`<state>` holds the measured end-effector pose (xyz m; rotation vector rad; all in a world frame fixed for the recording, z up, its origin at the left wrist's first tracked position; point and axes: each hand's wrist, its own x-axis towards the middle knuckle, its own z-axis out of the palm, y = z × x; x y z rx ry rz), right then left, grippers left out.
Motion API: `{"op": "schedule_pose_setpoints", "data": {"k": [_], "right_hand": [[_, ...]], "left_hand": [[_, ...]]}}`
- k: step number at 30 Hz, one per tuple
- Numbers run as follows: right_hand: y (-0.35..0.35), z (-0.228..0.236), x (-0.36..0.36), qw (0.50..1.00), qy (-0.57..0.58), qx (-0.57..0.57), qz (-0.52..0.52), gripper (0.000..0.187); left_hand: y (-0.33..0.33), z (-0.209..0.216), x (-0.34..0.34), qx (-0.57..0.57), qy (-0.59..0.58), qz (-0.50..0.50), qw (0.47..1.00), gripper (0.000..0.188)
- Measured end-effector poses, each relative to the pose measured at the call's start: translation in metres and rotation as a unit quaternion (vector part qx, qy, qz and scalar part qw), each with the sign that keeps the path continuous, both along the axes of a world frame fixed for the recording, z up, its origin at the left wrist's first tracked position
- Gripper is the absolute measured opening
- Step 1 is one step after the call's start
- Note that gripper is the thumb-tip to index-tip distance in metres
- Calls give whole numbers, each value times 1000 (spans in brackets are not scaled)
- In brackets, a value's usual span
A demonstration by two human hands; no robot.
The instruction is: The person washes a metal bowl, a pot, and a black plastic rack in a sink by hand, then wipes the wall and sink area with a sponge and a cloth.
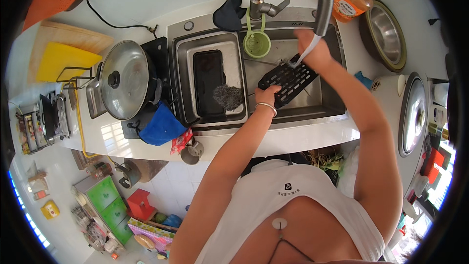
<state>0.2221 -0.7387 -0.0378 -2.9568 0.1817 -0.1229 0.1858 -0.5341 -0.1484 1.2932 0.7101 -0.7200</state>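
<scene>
A black slotted tray (289,81) is tilted over the right sink basin (312,110). My left hand (268,97) is closed on its near left end, thumb over the top. At the tray's far right end is my right hand (316,53), its fingers smeared by motion and partly behind the water. A stream from the curved faucet (324,5) falls between that hand and the slots. In the left basin (183,49) lie a black rectangular tray (204,71) and a grey wire scrubber (228,98). Hanging under the faucet base is a light green strainer cup (257,45).
Left of the sink stand a lidded pan (125,80) and a blue cloth (162,125). A metal cup (192,152) sits at the counter's front edge. Behind on the right are an orange soap bottle (352,1) and metal bowls (385,34).
</scene>
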Motion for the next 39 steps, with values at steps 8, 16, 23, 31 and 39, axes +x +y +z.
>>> {"op": "schedule_pose_setpoints", "data": {"k": [8,16,23,31,39], "right_hand": [[208,-15,-18,952,87,133,261,18],[282,-77,10,958,210,8,196,51],[220,-29,-4,942,30,279,182,31],[30,-13,-79,894,-27,420,-154,25],[20,-188,-44,934,169,204,-239,29]], "left_hand": [[3,-51,2,305,-154,-309,888,73],[30,-93,-1,-85,-17,-70,994,97],[6,-41,1,-151,-11,-76,986,40],[6,-32,32,-199,-13,-90,976,43],[-4,-56,36,-221,-7,-82,972,46]]}}
